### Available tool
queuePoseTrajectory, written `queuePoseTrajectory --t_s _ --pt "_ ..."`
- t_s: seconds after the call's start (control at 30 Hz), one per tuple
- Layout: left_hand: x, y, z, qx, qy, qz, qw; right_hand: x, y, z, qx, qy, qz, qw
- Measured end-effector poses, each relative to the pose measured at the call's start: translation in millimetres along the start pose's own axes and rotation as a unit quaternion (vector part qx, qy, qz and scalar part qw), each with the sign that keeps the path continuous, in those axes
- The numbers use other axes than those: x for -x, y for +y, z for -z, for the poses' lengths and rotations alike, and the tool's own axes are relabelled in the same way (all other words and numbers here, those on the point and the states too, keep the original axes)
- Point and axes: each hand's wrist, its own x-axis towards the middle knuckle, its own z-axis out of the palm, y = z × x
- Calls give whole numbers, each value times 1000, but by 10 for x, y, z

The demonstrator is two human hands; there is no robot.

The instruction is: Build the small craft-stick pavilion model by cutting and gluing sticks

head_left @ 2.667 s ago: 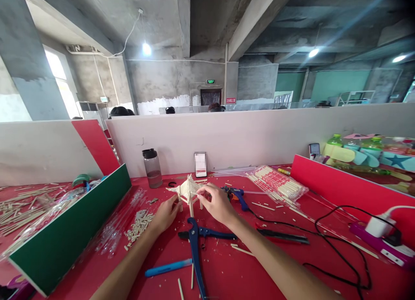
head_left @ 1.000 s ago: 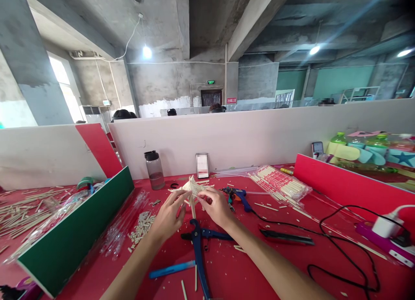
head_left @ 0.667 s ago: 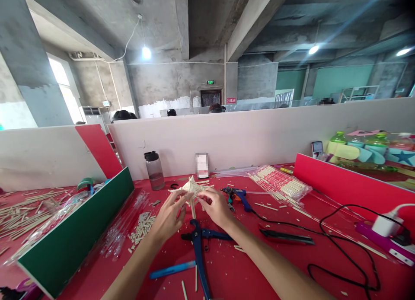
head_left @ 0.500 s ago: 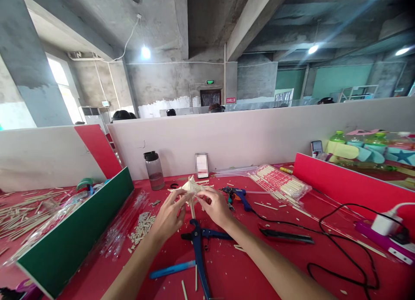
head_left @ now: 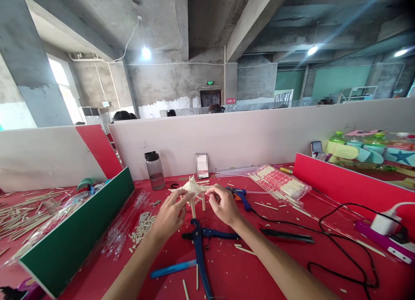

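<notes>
Here both hands (head_left: 197, 211) pinch stick model (head_left: 192, 188); cutters (head_left: 198, 244) just below.

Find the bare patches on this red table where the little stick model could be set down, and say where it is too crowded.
Bare patches: between the blue cutter and the green divider, though small chips lie about; and between the black tool and the cable. Crowded: around the stick model, glue gun, bundle of sticks, and cut pieces.

Pale wooden stick model (head_left: 193, 189), blue-handled cutters (head_left: 200, 248), red tabletop (head_left: 285, 265), green divider board (head_left: 78, 235), black cable (head_left: 337, 244).
</notes>
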Motion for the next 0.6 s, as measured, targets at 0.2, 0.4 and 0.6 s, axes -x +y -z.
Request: queuePoseTrajectory --t_s 0.2,0.4,0.6 --pt "4 -2 -3 10 -17 1 1000 39 -107 185 4 -116 64 991" --pt "3 0 -3 18 -6 6 1000 295 -543 -237 65 -377 129 915" --pt "1 6 -5 21 -2 6 1000 434 -705 -535 153 -424 168 876"
